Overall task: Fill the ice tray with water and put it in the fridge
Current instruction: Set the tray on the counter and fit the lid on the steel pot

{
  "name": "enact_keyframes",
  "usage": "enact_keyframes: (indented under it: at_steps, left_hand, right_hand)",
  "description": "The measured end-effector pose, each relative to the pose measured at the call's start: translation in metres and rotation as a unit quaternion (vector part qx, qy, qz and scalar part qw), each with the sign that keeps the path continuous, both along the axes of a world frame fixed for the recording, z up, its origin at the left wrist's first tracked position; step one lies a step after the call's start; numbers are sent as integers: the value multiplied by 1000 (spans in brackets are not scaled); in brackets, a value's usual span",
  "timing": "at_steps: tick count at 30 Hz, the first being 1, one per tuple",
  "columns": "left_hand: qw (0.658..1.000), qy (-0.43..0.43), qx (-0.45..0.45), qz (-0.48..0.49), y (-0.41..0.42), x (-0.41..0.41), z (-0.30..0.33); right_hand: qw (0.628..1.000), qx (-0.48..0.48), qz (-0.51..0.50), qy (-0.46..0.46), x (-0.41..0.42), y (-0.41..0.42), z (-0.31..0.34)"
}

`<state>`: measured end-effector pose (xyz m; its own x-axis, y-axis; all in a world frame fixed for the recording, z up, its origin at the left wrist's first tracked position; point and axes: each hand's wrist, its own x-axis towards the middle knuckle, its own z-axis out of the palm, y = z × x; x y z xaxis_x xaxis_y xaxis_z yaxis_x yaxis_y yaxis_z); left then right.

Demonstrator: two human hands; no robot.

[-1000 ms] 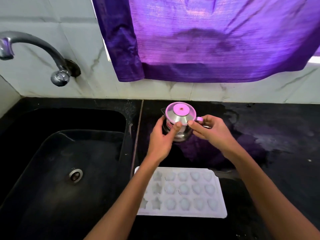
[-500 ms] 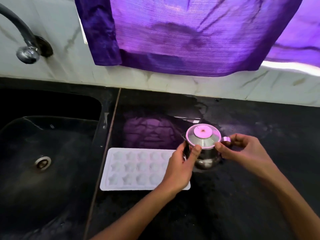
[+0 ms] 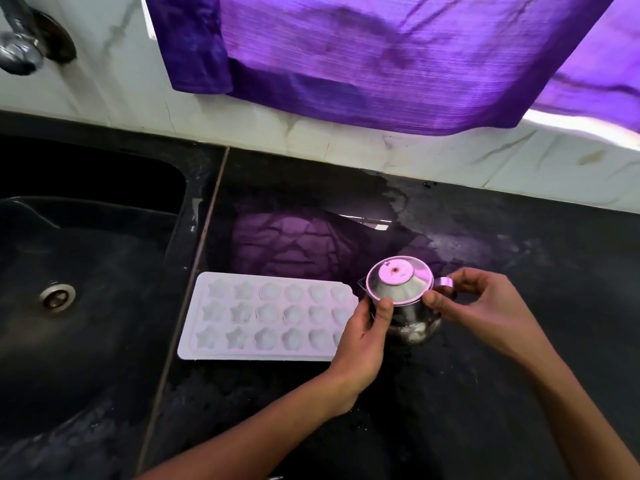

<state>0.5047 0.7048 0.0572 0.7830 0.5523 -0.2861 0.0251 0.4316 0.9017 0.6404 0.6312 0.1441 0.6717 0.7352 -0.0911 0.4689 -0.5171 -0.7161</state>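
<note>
We steady the small lidded steel jug (image 3: 405, 306) with our left hand (image 3: 363, 337), our right hand (image 3: 485, 303) pinching its handle, ready to pour into the white plastic ice tray (image 3: 266, 317) just left.

One ice tray (image 3: 266, 317) is seen on the surface (image 3: 519, 393); eighteen moulds are counted in it, in three rows of six, some partly hidden. One steel jug (image 3: 408, 320) with one lid (image 3: 398, 284) is counted. Two hands are counted, one left hand (image 3: 363, 344) and one right hand (image 3: 485, 306). One sink (image 3: 86, 271), one drain (image 3: 56, 296), one tap (image 3: 20, 46) and one purple cloth (image 3: 381, 57) are counted.
</note>
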Motion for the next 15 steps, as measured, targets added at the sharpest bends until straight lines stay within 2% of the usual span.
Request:
enact_keyframes:
  at_steps: [15]
  left_hand:
    - [999, 11, -37, -32, 2, -2, 5]
  right_hand:
    - [999, -13, 22, -24, 4, 5, 10]
